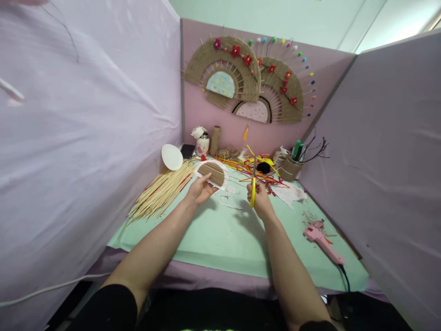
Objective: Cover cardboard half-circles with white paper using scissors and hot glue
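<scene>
My left hand (201, 188) pinches the lower edge of a brown cardboard half-round piece (214, 174) with a white rim, thumb on top, held above the green table. To its right, my right hand (261, 198) is wrapped round the yellow handle of a pair of scissors (253, 191), whose blades point up and away from me. The scissors and the cardboard piece are apart. Thin white scraps (230, 206) lie on the table between and below my hands.
Wooden sticks (161, 191) lie at left beside a white round dish (172, 157). Colourful stems (237, 168) and a brown pot (290, 169) stand behind. A pink glue gun (324, 243) lies at right. Woven fans (223, 59) hang on the back panel.
</scene>
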Demonstrator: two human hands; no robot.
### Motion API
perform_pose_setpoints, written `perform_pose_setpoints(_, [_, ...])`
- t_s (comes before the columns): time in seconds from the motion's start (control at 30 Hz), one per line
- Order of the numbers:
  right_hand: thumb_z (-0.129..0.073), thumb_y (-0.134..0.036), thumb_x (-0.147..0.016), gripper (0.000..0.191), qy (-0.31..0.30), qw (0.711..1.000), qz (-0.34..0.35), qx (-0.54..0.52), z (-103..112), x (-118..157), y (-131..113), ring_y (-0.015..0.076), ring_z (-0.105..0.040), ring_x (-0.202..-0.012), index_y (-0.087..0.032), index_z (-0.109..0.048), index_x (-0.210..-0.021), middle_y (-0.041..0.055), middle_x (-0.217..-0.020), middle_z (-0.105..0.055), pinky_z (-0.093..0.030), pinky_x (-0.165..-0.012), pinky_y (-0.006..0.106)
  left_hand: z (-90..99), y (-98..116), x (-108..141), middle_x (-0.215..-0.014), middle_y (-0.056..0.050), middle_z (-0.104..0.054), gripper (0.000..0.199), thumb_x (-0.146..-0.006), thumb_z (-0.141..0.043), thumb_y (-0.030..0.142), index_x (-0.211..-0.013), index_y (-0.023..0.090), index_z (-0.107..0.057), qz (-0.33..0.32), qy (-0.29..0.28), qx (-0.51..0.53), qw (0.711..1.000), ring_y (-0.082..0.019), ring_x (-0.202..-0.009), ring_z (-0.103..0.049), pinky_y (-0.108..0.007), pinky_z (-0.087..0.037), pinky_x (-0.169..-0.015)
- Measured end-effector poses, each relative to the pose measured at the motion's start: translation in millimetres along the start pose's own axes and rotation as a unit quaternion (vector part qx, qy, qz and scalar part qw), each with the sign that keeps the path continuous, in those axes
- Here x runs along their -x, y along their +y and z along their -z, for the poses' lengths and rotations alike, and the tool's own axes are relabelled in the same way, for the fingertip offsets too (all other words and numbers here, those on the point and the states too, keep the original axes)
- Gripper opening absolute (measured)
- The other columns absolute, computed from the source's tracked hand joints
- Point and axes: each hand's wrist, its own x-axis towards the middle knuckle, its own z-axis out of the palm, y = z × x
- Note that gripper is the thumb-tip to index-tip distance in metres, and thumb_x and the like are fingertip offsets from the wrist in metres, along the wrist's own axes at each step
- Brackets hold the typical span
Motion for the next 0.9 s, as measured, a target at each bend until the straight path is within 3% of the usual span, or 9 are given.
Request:
perform_pose_setpoints(0.1, [-0.066,-0.066,-0.063,0.053,-0.036,0.993,-0.014,-0.107,-12,4,-3,0.0075,-0.04,-0.049,-0.024,-0.044,-0.088,-0.0076,-0.065,-0.045,-0.033,-0.046,0.021,0.5,-1,0,-0.098,-0.007,-0.07,0.028,-0.079,-0.059,0.011,-0.107,0.016,-0.059,-0.017,-0.016,0.002,1.0,-0.018,-0.091,-0.067,-0.039,-0.052,-0.088])
perform_pose_setpoints(0.37, [-0.068,-0.055,-0.067,0.042,-0.067,0.982,-0.031,-0.172,-12,4,1,0.0075,-0.043,-0.049,-0.022,-0.047,-0.08,-0.0032,-0.069,-0.052,-0.035,-0.045,0.023,-4.8,-10,9,-0.099,-0.007,-0.07,0.033,-0.075,-0.068,0.014,-0.107,0.018,-0.061,-0.009,-0.065,-0.102,0.993,-0.018,-0.086,-0.068,-0.039,-0.052,-0.085])
perform_pose_setpoints(0.53, [-0.075,-0.042,-0.063,0.04,-0.093,0.982,0.025,-0.163,-15,8,1,0.0105,-0.052,-0.06,-0.023,-0.048,-0.085,-0.003,-0.075,-0.055,-0.044,-0.055,0.025,-4.1,-22,10,-0.104,-0.011,-0.07,0.041,-0.068,-0.076,0.02,-0.106,0.016,-0.062,0.023,-0.083,-0.165,0.982,-0.021,-0.088,-0.068,-0.039,-0.054,-0.081])
perform_pose_setpoints(0.67, [-0.076,-0.038,-0.061,0.04,-0.091,0.983,0.055,-0.151,-16,9,3,0.0132,-0.055,-0.066,-0.023,-0.049,-0.087,-0.002,-0.079,-0.057,-0.048,-0.06,0.028,-3.0,-30,7,-0.1,-0.011,-0.071,0.041,-0.065,-0.078,0.02,-0.102,0.015,-0.063,0.011,-0.05,-0.195,0.979,-0.022,-0.088,-0.067,-0.039,-0.054,-0.08])
perform_pose_setpoints(0.9, [-0.075,-0.037,-0.059,0.041,-0.11,0.985,0.055,-0.119,-15,13,-2,0.0142,-0.055,-0.066,-0.023,-0.049,-0.088,-0.0012,-0.078,-0.058,-0.047,-0.062,0.029,-6.4,-44,11,-0.098,-0.01,-0.072,0.043,-0.06,-0.079,0.012,-0.101,0.015,-0.066,0.04,-0.051,-0.195,0.979,-0.023,-0.091,-0.067,-0.036,-0.051,-0.084])
